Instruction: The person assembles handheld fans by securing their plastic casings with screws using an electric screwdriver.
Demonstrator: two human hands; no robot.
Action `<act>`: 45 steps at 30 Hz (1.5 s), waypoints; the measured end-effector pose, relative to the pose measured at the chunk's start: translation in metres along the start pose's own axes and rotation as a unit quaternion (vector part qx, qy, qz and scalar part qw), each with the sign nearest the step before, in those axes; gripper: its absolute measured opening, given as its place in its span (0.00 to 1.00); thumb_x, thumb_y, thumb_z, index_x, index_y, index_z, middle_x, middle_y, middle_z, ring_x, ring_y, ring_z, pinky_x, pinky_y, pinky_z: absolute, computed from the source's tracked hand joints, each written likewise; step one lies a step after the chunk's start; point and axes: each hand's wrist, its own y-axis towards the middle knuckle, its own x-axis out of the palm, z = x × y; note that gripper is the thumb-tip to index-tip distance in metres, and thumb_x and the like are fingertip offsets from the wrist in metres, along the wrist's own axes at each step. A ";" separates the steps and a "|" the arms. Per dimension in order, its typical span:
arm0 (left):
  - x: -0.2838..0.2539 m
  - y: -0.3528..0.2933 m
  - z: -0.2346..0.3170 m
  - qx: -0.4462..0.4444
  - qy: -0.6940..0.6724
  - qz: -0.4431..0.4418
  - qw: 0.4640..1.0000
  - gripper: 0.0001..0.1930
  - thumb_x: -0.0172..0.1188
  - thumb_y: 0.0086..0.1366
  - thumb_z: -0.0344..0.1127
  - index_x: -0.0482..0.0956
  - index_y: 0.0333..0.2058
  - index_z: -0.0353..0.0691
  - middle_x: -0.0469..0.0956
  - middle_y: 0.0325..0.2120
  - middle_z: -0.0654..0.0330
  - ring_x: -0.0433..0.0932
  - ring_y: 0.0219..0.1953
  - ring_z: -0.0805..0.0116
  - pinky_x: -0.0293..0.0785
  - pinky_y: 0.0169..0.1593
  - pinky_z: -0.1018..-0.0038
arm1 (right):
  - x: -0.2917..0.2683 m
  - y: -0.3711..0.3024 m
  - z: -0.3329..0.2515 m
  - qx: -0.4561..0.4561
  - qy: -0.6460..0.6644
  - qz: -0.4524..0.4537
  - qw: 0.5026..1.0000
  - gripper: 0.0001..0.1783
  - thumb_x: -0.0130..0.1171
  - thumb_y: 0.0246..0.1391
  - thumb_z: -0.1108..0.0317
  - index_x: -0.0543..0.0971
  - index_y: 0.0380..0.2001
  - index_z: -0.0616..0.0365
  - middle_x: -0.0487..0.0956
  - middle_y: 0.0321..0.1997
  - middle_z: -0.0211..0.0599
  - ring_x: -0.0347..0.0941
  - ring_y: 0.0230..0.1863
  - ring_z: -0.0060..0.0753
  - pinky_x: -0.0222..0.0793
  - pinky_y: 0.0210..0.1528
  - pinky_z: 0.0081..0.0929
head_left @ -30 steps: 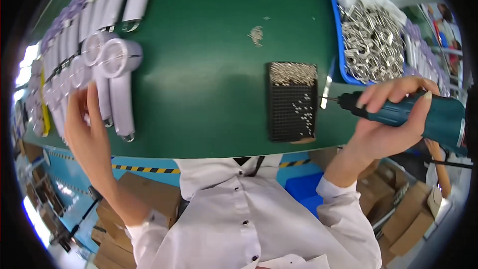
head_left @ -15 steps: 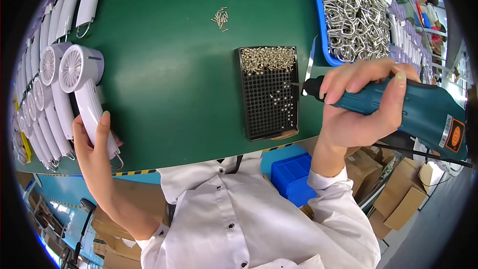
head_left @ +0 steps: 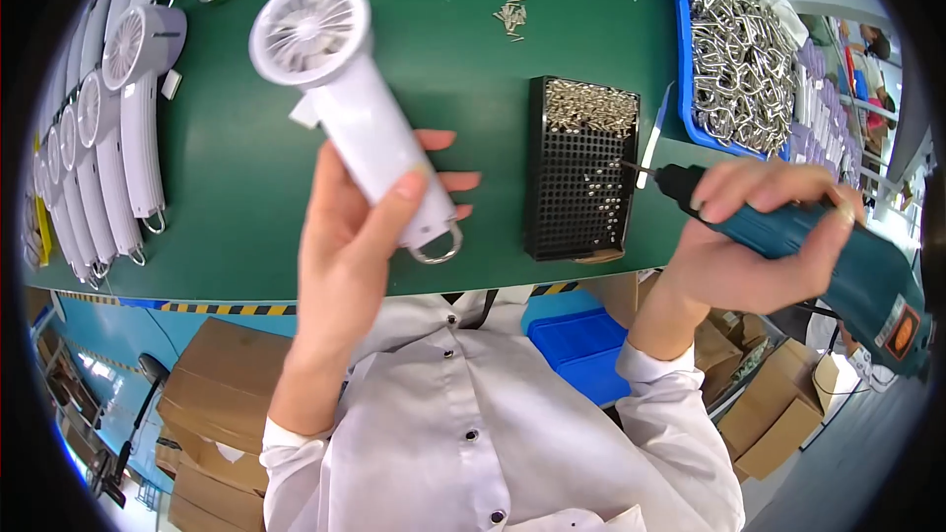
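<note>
While the left hand [head_left: 345, 236] is grasping a white handheld fan [head_left: 360, 123] by its handle, thumb across the front and fingertips showing past the far side, the right hand [head_left: 754, 256] is clenching a teal electric screwdriver [head_left: 867, 286]. The fan is tilting over the middle of the green table [head_left: 434, 69], its round head pointing up and left, a metal loop [head_left: 439, 251] hanging from its lower end. Half a second ago it was lying at the near end of the rows of fans [head_left: 143, 153] on the left; now it is occupying the space between those rows and the black screw tray [head_left: 567, 177], suggesting that the pick-up is over and both fan and driver are in hand, well apart. The driver's thin bit [head_left: 639, 169] is pointing left at the tray's right side. Beyond, loose screws [head_left: 512, 15] are lying in a small pile, and a blue bin [head_left: 680, 39] is holding a heap of metal hooks [head_left: 744, 79].

The handle is hiding the palm and much of the fingers. The bit's tip is showing too small to tell whether it is carrying a screw or touching the tray. The picture's edge is cutting off the outer rows, and the driver's rear is fading into the dark rim.
</note>
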 end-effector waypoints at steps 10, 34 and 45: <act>0.011 0.006 -0.019 0.043 0.024 -0.037 0.998 0.20 0.52 0.71 0.31 0.55 0.56 0.32 0.71 0.51 0.48 0.79 0.48 0.56 0.80 0.47 0.64 | 0.049 -0.030 -0.028 -0.034 0.096 -0.170 0.980 0.22 0.44 0.63 0.52 0.66 0.48 0.61 0.65 0.25 0.35 0.57 0.11 0.28 0.63 0.14 0.31; 0.009 0.006 -0.021 0.030 0.016 -0.037 0.999 0.21 0.51 0.70 0.29 0.54 0.57 0.32 0.71 0.51 0.50 0.79 0.48 0.61 0.79 0.46 0.69 | 0.074 -0.043 -0.009 -0.041 0.065 -0.180 0.981 0.21 0.45 0.64 0.53 0.66 0.49 0.60 0.68 0.24 0.40 0.61 0.09 0.32 0.63 0.12 0.29; 0.009 0.007 -0.019 0.023 0.025 -0.043 0.999 0.22 0.52 0.70 0.31 0.53 0.57 0.32 0.71 0.50 0.50 0.79 0.48 0.61 0.78 0.46 0.70 | 0.078 -0.048 -0.011 -0.041 0.030 -0.166 0.985 0.19 0.46 0.65 0.52 0.63 0.46 0.57 0.68 0.24 0.39 0.64 0.10 0.34 0.69 0.12 0.31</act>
